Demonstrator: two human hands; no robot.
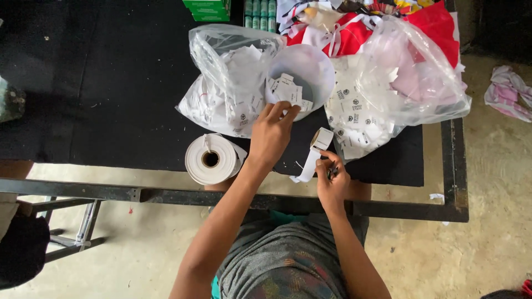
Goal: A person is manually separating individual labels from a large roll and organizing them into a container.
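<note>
Head view: left hand (271, 133) reaches into a white bowl (310, 66) at twelve o'clock, fingers pinching a paper tag (287, 110); right hand (332, 180) at five o'clock grips a label strip (310, 163) on the black worktop (111, 83).

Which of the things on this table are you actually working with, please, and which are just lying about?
In use: left hand reaching into white bowl of paper tags; right hand holding small label roll.
Lying about: large white roll, green boxes, red cloth.
</note>
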